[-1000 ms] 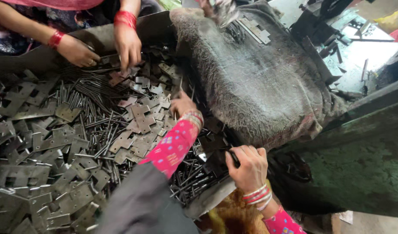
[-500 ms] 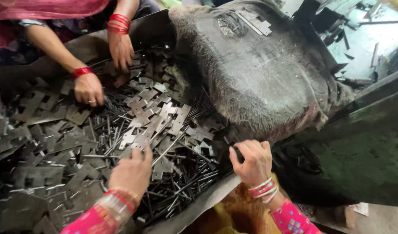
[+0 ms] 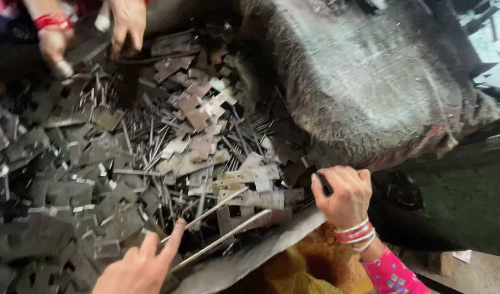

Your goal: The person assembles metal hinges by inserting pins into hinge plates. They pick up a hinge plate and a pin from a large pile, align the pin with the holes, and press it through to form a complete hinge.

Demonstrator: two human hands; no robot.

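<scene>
Beside metal-plate pile [image 3: 152, 158]: left hand [image 3: 138, 267] w/ thin rods [image 3: 217, 223].

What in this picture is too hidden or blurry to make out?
Head view only:
- Right hand: closed on something dark; its own fingers hide it.
- Left hand: wrist cut off by bottom edge.
- Another person's hands: blurred, cut by top edge.
- Metal pieces: left side motion-blurred.
- Thin rods: ends buried.

Left hand [image 3: 143, 267] fingers thin metal rods [image 3: 206, 213] near the tray's front edge [image 3: 250, 258] — right hand [image 3: 342, 193] apparently grips something dark.
</scene>
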